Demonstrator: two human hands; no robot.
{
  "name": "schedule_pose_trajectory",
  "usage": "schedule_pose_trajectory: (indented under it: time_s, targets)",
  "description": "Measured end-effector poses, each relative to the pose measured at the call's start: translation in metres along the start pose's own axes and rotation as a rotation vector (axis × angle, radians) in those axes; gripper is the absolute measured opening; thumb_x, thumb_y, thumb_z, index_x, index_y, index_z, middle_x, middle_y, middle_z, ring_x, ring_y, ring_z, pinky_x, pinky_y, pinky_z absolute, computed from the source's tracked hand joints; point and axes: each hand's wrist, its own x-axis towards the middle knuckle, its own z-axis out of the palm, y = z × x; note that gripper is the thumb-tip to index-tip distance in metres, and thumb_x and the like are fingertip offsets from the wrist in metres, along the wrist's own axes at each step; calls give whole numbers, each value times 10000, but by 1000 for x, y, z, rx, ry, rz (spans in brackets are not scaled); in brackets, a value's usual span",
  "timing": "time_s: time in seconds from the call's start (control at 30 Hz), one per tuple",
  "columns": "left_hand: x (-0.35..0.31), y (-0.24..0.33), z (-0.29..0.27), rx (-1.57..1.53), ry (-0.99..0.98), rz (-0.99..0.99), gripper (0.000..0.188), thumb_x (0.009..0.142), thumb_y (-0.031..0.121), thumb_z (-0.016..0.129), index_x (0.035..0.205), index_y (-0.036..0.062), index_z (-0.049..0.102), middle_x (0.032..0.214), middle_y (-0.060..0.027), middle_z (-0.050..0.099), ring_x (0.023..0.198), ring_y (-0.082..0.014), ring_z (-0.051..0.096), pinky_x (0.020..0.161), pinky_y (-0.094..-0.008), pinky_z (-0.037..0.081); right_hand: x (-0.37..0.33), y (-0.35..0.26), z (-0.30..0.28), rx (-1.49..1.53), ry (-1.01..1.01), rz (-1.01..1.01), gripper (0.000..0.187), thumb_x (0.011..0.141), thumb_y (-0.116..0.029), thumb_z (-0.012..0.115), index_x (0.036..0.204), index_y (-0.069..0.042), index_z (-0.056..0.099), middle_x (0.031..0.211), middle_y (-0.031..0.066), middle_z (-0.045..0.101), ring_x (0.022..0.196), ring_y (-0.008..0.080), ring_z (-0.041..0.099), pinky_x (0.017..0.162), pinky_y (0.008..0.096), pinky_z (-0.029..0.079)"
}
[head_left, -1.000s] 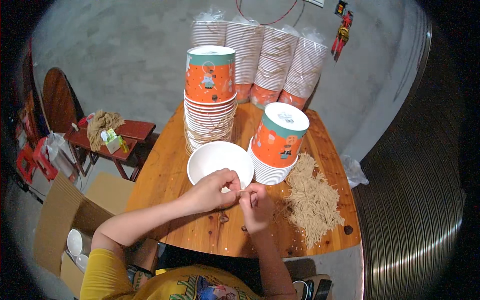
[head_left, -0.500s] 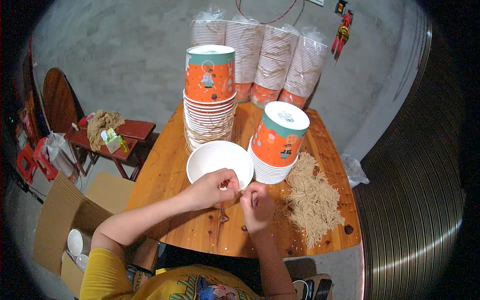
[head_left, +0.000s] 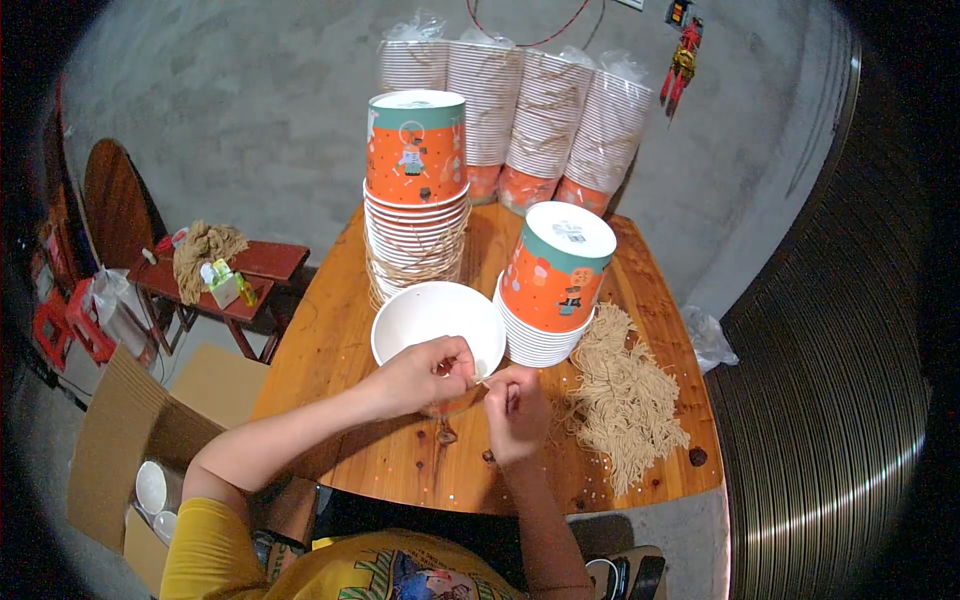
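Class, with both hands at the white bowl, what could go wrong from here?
What looks like a thin pale strand, pinched between the left hand and right hand, might slip from either grip. A wrist jolt could shove the white bowl into the shorter tub stack close on its right. Loose ends in the string heap might tangle.

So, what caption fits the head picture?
Left hand and right hand close together at a white bowl, tan strings to the right.
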Motion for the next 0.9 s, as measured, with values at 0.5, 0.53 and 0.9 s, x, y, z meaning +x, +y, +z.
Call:
schedule_pose_trajectory:
  time_s: [0.5, 0.53, 0.9]
  targets:
    - [2, 0, -4, -119, -60, -94, 50, 844, 40, 555, 866, 44, 510, 724, 30, 478, 652, -47, 477, 557, -196, 411, 0, -12, 4, 235, -141, 321, 112, 882, 9, 521, 986, -18, 489, 781, 10, 550, 636, 39, 483, 553, 185, 381]
    - [2, 3, -3, -121, -64, -95, 50, 844, 40, 555, 866, 44, 510, 724, 30, 478, 652, -47, 477, 557, -196, 411, -1, -12, 3, 302, -142, 354, 92, 890, 3, 512, 977, -17, 489, 784, 7, 549, 652, 40, 485, 574, 181, 382]
    - [-2, 10, -4, 51, -27, -23, 111, 844, 110, 567, 903, 21, 537, 831, -26, 523, 763, -90, 516, 662, -242, 460, 0, -12, 4, 354, -121, 342, 76, 899, 4, 508, 967, -27, 496, 784, -25, 521, 679, 24, 465, 606, 182, 370]
